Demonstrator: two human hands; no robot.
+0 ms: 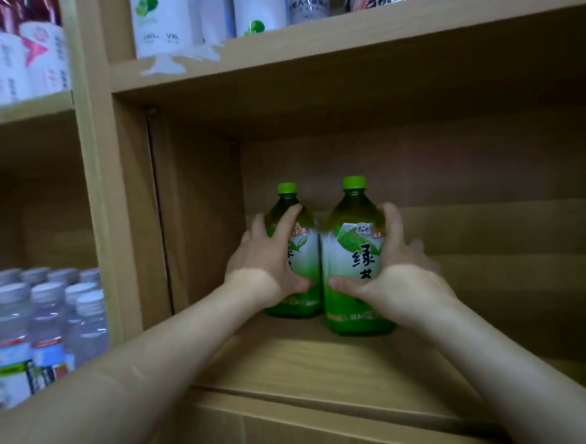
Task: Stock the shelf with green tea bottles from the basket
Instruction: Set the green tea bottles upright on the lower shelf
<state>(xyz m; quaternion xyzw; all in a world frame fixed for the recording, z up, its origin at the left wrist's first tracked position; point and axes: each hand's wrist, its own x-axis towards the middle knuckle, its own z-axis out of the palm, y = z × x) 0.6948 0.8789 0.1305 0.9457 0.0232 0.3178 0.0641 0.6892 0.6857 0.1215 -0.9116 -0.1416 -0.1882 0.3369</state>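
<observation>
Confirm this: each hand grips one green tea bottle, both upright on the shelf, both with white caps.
Wrong on the caps: the head view shows both are green, not white. Otherwise right: the left hand grips the left bottle, the right hand grips the right bottle, both upright on the shelf.

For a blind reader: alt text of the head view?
Left hand and right hand each grip a green tea bottle, the left bottle and right bottle upright side by side on a shelf. Water bottles stand lower left.
</observation>
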